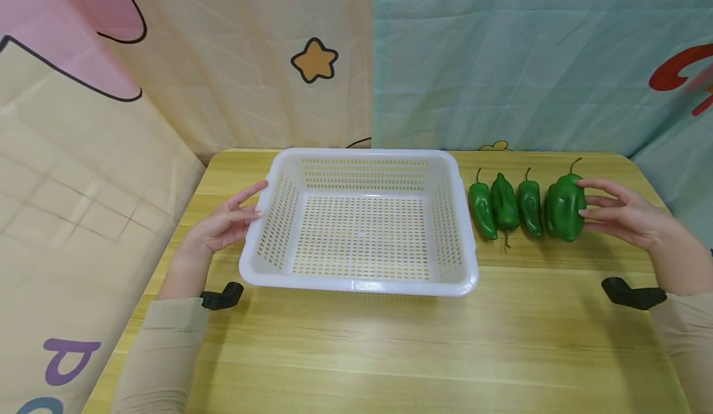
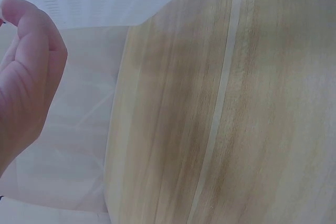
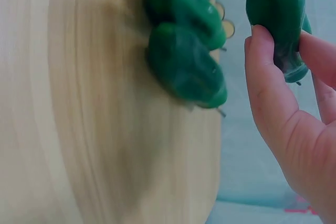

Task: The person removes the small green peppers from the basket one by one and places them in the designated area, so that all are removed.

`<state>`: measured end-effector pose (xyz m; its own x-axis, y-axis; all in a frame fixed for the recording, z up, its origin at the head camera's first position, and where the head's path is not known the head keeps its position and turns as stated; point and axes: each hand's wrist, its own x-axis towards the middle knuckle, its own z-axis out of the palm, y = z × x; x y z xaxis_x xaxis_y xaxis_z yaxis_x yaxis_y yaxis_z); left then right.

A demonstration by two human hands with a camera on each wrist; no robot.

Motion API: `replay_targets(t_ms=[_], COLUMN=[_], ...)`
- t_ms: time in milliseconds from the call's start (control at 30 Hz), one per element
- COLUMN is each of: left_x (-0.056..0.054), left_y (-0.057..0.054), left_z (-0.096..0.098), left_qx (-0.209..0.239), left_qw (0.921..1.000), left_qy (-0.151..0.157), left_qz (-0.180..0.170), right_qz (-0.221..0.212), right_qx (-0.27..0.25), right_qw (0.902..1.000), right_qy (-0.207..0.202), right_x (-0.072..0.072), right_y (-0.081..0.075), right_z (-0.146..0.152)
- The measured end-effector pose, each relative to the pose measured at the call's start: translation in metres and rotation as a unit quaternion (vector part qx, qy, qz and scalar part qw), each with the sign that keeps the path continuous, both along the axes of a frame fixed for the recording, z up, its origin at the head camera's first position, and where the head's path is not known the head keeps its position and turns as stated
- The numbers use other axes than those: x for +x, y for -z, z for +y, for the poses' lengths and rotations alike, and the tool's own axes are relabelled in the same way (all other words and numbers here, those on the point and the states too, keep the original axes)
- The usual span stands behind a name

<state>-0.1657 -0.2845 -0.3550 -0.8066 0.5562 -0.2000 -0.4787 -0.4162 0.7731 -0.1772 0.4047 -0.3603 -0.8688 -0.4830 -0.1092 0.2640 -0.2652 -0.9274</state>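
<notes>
A white plastic basket (image 1: pixel 356 285) with slotted walls stands at the middle of the table. My left hand (image 1: pixel 229 219) touches its left rim from outside, index finger and thumb stretched toward it; the other fingers are partly bent. In the left wrist view that hand (image 2: pixel 31 72) lies beside the basket wall (image 2: pixel 89 3). My right hand (image 1: pixel 626 213) pinches a green pepper (image 1: pixel 569 207), seen in the right wrist view as a pepper (image 3: pixel 278 17) held between thumb and fingers, apart from the table. Left of it several other green peppers (image 1: pixel 529 208) lie in a row.
The wooden table (image 1: pixel 390 346) has rounded back corners. Patterned cloth (image 1: pixel 518 61) hangs directly behind it, and more cloth (image 1: pixel 83 203) hangs along the left side. Dark wrist mounts (image 1: pixel 632 293) stick out from both sleeves.
</notes>
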Motion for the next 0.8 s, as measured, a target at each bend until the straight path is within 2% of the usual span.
replay_targets(t_ms=[233,467,700,800], left_x=[0.0,0.0,0.001,0.002], left_y=[-0.001,0.0,0.001,0.001], left_z=[-0.001,-0.001,-0.001,-0.001], left_qx=[0.002,0.004,-0.001,-0.001], left_qw=[1.0,1.0,0.9999,0.9999], left_qy=[0.0,0.003,0.003,0.005], left_qz=[-0.002,-0.001,0.011,0.011], right_qz=[-0.006,-0.011,-0.023,-0.028], right_qx=[0.004,-0.016,0.028,0.029], right_qw=[0.9998,0.9997,0.9984,0.9981], right_qy=[0.017,0.016,0.044,0.047], right_x=[-0.001,-0.001,0.002,0.002], right_y=[0.01,0.021,0.03,0.033], right_z=[0.016,0.026,0.035,0.038])
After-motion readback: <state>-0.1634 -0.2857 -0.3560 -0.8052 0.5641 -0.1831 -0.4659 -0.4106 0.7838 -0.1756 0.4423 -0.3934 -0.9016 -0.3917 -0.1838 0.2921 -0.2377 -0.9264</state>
